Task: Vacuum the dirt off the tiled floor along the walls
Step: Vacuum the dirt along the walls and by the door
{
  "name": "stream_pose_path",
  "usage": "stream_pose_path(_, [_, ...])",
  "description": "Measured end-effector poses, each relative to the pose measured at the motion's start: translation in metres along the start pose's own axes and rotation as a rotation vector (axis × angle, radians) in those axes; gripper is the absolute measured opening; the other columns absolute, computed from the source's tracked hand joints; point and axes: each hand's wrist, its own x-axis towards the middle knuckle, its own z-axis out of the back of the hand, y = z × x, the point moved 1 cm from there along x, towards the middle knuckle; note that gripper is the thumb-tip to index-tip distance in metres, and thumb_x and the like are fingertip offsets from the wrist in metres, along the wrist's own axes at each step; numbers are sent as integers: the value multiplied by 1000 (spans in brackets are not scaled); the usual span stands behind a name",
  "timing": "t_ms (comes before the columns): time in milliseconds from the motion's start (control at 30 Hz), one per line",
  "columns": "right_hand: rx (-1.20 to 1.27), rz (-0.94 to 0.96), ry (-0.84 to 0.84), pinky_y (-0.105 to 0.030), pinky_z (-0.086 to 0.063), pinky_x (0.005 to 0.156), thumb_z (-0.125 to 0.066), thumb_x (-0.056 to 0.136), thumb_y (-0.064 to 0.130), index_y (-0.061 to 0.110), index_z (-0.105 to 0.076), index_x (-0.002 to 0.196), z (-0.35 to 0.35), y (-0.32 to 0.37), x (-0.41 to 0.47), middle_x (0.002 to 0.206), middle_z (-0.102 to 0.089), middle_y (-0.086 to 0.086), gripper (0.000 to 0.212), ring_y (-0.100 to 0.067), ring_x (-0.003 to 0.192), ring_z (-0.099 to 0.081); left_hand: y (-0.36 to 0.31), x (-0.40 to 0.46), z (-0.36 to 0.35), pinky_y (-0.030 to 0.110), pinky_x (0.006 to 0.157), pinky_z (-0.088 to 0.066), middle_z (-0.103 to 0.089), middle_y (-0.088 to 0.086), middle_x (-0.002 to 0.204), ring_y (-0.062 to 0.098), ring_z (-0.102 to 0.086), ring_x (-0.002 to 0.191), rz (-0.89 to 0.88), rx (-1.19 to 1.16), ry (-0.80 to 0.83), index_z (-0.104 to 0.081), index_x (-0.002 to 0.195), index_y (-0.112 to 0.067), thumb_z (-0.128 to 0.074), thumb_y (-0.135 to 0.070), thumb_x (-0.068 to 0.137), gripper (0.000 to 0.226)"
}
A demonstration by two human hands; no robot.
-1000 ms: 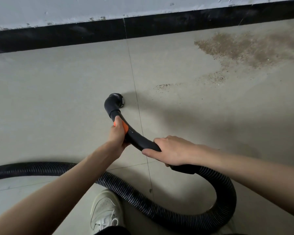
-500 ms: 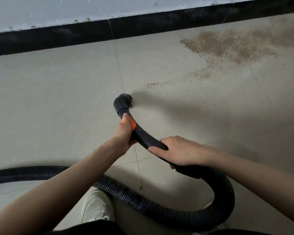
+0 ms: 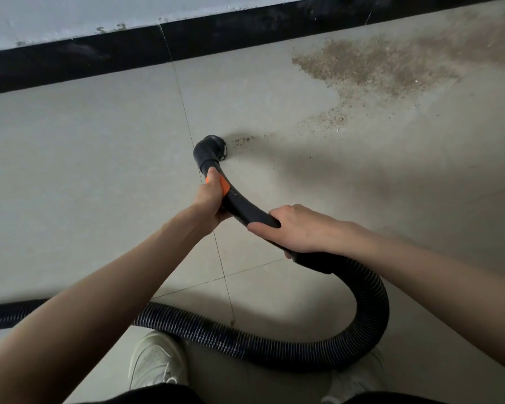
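The step in hand looks like the sweep toward the dirt: the nozzle (image 3: 212,148) sits down on the tiled floor (image 3: 85,158), with a thin trail of crumbs (image 3: 243,140) touching its right side. The left hand (image 3: 212,199) grips the curved handle tube (image 3: 245,209) just behind the orange band (image 3: 224,186), fingers wrapped round it. The right hand (image 3: 299,228) holds the same tube nearer the person, fingers curled over the top where it joins the ribbed hose (image 3: 370,304).

The hose loops round on the near right, then runs left across the floor, passing just beyond a white shoe (image 3: 155,360).

Most of the work appears to lie ahead. The large patch of dirt (image 3: 373,68) spreads over the far right floor, reaching toward the black skirting (image 3: 70,58) at the foot of the wall (image 3: 56,18), and a smaller scatter (image 3: 330,119) lies between that patch and the nozzle.

The next move probably calls for sliding the nozzle right and away, keeping its mouth flat on the tile, through the trail, then the scatter, into the big patch. The hose loop will need slack to follow.

No container is in view; the vacuum's body is out of frame.
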Motion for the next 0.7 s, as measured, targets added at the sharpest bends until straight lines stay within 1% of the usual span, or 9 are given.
stream_pose_path(67, [20, 8, 53, -26, -50, 56, -38, 92, 67, 17, -50, 82, -4, -1, -6, 61, -70, -4, 53, -7, 43, -60, 8, -5, 3, 31, 53, -48, -56, 7, 81, 19, -59, 73, 19, -3, -15, -47, 84, -10, -35, -45, 98, 39])
stream_pose_path(167, [29, 27, 131, -17, -43, 47, -37, 92, 67, 15, -50, 83, -12, -1, -20, 58, -68, 0, 54, -3, 40, -58, 25, -13, 10, 33, 54, -47, -57, 8, 84, 21, -59, 74, 62, -22, -54, -45, 99, -8, -35, -46, 98, 40])
stream_pose_path(200, [20, 33, 145, -17, -42, 47, -37, 92, 67, 15, -51, 84, -13, 0, -24, 59, -67, 0, 55, -2, 41, -57, 30, -15, 11, 33, 54, -47, -57, 8, 85, 21, -58, 75, 69, -29, -61, -43, 103, -9, -35, -46, 98, 39])
stream_pose_path(300, [37, 35, 175, -22, -47, 58, -36, 93, 67, 13, -52, 84, -9, 2, -31, 65, -65, 0, 57, -6, 50, -58, 32, -22, 11, 35, 56, -46, -56, 8, 87, 22, -57, 77, 81, -47, -60, -41, 108, -11, -35, -46, 98, 37])
stream_pose_path(333, [57, 32, 186, -22, -48, 59, -37, 93, 67, 13, -52, 84, -7, 2, -33, 64, -65, 1, 57, -5, 50, -58, 31, -24, 10, 35, 57, -46, -56, 8, 88, 22, -57, 77, 86, -48, -57, -41, 108, -11, -35, -46, 98, 36])
stream_pose_path(400, [88, 20, 204, -20, -47, 56, -37, 93, 67, 14, -52, 83, -4, 0, -37, 61, -67, 1, 56, -2, 45, -57, 31, -27, 7, 35, 57, -47, -57, 9, 88, 23, -58, 77, 95, -48, -52, -42, 106, -10, -36, -45, 97, 36])
stream_pose_path(500, [82, 9, 178, -22, -45, 55, -38, 92, 67, 15, -50, 83, -5, -5, -39, 59, -67, 1, 54, 0, 41, -56, 31, -28, 1, 34, 55, -47, -58, 10, 89, 23, -59, 79, 93, -61, -12, -44, 105, -8, -38, -46, 97, 39])
stream_pose_path(700, [-14, 5, 36, -26, -42, 52, -39, 92, 68, 16, -49, 79, 5, -19, -27, 53, -65, 2, 54, -2, 38, -55, 20, -14, -19, 33, 57, -49, -59, 10, 91, 22, -61, 81, 65, -36, 33, -45, 108, -7, -35, -50, 98, 45])
